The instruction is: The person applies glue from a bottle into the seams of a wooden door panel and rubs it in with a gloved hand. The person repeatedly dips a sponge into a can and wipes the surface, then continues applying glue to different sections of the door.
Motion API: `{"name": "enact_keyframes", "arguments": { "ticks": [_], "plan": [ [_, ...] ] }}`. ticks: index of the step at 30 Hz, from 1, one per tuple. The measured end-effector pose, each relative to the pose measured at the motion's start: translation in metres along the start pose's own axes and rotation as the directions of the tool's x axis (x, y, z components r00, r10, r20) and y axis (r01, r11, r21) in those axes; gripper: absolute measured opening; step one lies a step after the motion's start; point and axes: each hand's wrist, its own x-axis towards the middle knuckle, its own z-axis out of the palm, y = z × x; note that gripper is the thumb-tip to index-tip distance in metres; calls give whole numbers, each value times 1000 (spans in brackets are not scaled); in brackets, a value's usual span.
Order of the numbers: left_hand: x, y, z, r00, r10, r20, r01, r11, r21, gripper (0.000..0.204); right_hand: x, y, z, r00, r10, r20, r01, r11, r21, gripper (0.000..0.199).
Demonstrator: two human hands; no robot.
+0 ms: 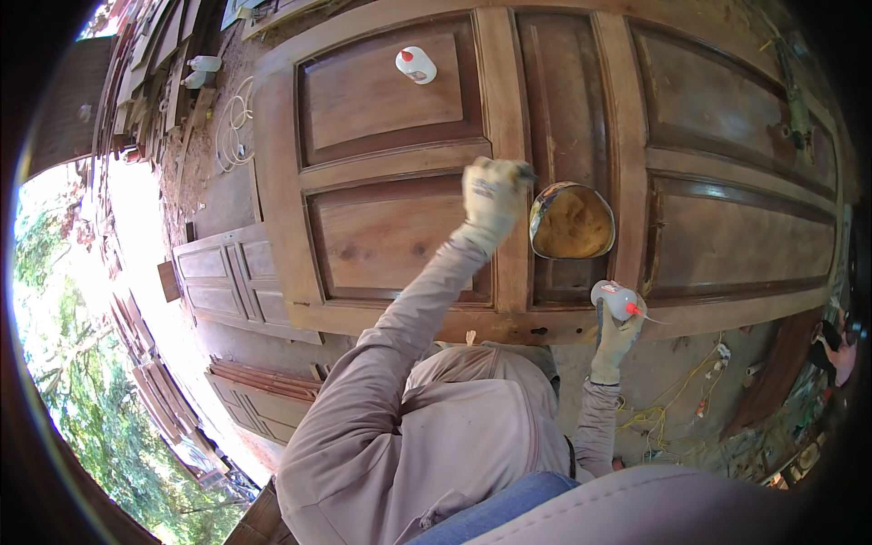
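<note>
A panelled wooden door [510, 100] lies flat in front of me. My gloved left hand [493, 193] is closed above its middle upright, fingers curled round something dark that I cannot make out. Close to that hand stands a round tub [572, 222] holding a brownish-yellow powder or paste. At the door's near edge my gloved right hand [618, 343] grips a white squeeze bottle [614, 296] with a red cap and a thin nozzle pointing right. Another white bottle [417, 66] with a red tip lies on the far left panel.
A coiled pale hose [234, 127] and white jugs [205, 64] lie on the ground at the left. More panelled doors [232, 272] and stacked boards [263, 381] are at lower left. Yellow cords [668, 413] trail over the ground at right. A person [836, 354] shows at the right rim.
</note>
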Motion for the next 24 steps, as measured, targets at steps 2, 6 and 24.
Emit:
{"name": "enact_keyframes", "arguments": {
  "ticks": [2, 6, 24],
  "plan": [
    [-1, -50, 17, 991, -79, -104, 94, 984, 152, 9, -3, -5, -3, 999, 43, 5, -43, 999, 21, 55],
    [1, -89, 29, 990, -133, -45, 139, 969, 203, 24, -9, 1, -4, 997, 80, 2, -80, 997, 21, 57],
    [-35, -68, 24, 927, -117, 356, -47, 906, 421, 91, -2, -22, 25, 1000, 23, 14, -22, 999, -41, 52]
  ]
}}
